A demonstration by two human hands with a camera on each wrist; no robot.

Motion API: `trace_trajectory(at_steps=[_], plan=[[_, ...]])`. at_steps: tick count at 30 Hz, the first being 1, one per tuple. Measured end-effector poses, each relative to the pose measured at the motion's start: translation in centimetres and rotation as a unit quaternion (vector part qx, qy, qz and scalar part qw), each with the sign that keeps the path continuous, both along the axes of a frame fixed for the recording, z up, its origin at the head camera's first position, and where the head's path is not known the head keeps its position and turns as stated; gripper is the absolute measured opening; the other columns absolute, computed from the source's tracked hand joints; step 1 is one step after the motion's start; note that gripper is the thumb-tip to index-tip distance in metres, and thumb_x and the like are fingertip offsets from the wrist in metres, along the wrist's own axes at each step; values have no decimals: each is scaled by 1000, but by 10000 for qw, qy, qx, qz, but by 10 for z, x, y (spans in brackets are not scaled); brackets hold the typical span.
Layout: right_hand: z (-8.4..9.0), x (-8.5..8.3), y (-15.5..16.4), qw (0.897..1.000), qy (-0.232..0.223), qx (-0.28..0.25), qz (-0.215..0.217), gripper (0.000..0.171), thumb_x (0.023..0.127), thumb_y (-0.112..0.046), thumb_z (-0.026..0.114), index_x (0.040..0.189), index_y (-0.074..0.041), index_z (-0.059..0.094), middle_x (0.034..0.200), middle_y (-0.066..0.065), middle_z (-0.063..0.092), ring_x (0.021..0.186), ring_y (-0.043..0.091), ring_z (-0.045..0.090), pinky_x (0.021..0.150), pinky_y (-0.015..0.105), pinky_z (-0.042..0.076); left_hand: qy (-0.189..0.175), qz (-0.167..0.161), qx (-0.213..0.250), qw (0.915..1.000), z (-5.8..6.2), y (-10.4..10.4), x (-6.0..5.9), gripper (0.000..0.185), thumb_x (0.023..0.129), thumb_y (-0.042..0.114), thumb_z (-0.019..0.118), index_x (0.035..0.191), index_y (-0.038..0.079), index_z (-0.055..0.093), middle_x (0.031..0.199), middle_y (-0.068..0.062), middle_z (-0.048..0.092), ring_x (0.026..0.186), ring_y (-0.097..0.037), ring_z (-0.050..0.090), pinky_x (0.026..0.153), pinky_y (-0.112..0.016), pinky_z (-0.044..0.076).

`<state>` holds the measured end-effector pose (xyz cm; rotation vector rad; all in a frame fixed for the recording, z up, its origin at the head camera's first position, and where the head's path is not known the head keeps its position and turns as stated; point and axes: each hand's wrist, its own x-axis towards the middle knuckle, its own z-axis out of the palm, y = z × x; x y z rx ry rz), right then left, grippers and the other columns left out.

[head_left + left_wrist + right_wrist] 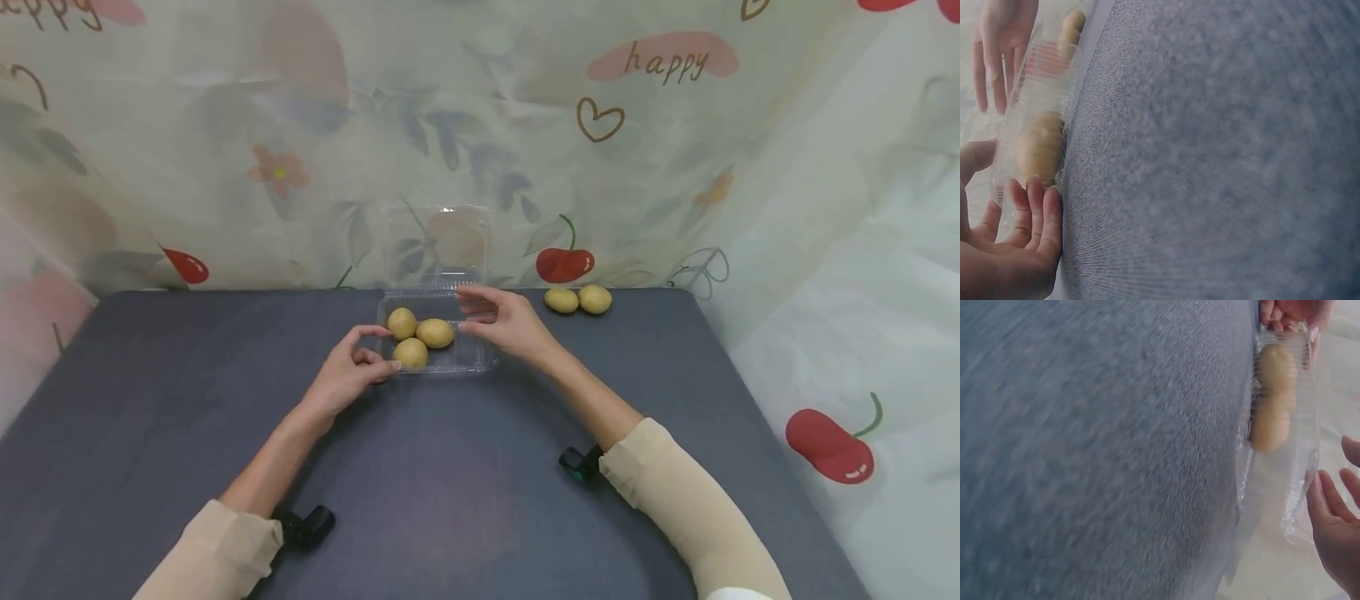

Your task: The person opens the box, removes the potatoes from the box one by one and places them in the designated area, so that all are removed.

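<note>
Holding three potatoes [417, 337]: clear clamshell box [472, 354], lid upright, mid-table [187, 400]. Left hand [347, 375] at 8 o'clock, fingers curled against near-left corner. Right hand [504, 320] at 3 o'clock, fingers straight, over open side. Two loose potatoes [578, 299] at 2 o'clock, back edge.

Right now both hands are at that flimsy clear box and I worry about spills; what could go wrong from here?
The thin clear plastic clamshell box may flex or slide on the dark grey table under the left hand. Its three yellow potatoes sit bunched on the left, so lifting could tip it. The upright lid could catch the right hand.
</note>
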<state>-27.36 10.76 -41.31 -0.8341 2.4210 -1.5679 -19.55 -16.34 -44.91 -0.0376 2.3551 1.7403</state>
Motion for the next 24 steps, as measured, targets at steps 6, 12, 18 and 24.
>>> trace_trajectory(at_steps=[6,12,18,24], plan=[[3,-5,-9,9998,-148,131,87,52,90,-8,74,139,-4,56,137,17,58,120,32,60,94,32,52,45,-11,-7,10000,3,0,-3,58,93,25,72,141,14,42,81,-9,61,82,-28,58,79,-37,47],[-2,-6,-16,9991,-168,318,211,50,91,-5,72,138,-3,56,135,19,58,121,29,60,96,32,51,63,33,-62,10000,2,1,-1,56,93,25,72,140,15,43,82,-9,61,81,-28,59,79,-37,48],[-8,-7,-21,9983,-179,537,134,49,90,-7,74,137,-6,59,134,18,60,120,25,61,96,29,50,47,15,-41,10000,1,2,1,56,93,24,72,140,14,43,82,-11,63,81,-28,59,79,-37,48],[-8,-13,-27,9967,-240,762,122,48,90,-9,74,136,-4,59,134,16,61,121,25,60,97,30,50,51,-7,-23,10000,1,1,0,56,93,25,72,140,14,43,84,-14,64,82,-28,60,79,-36,48]])
